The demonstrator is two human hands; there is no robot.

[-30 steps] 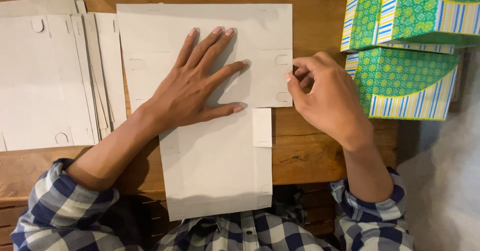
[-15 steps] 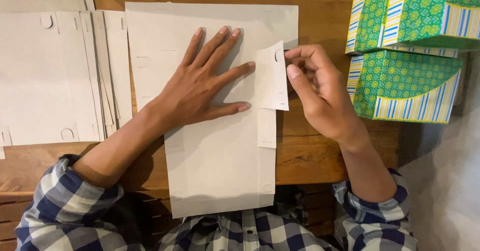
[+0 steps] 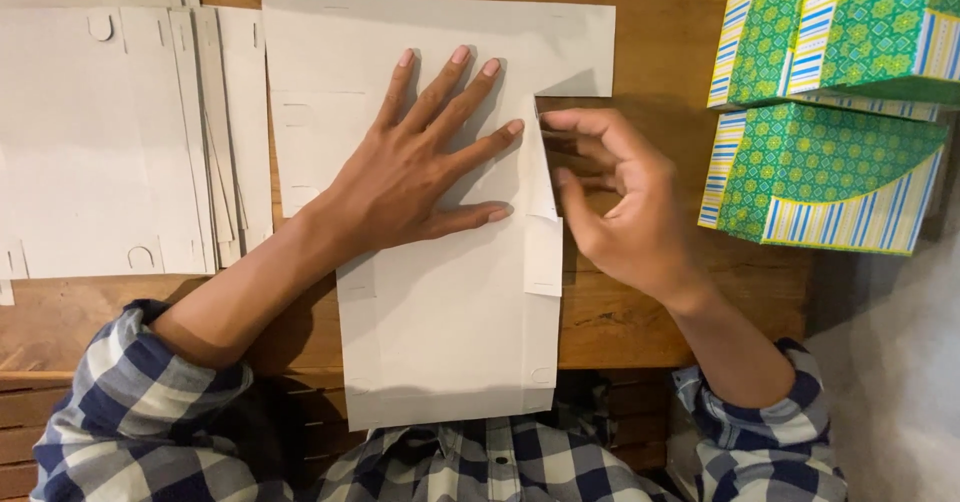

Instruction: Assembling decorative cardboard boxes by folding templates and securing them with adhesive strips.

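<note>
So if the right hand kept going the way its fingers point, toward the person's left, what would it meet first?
Probably the raised side flap of the cardboard sheet, which the right hand already pinches; just beyond it lie the left hand's fingertips. Heights are hard to judge from above.

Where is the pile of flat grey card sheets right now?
The pile of card sheets lies on the wooden table at the far left, beside the large sheet under the left hand.
</note>
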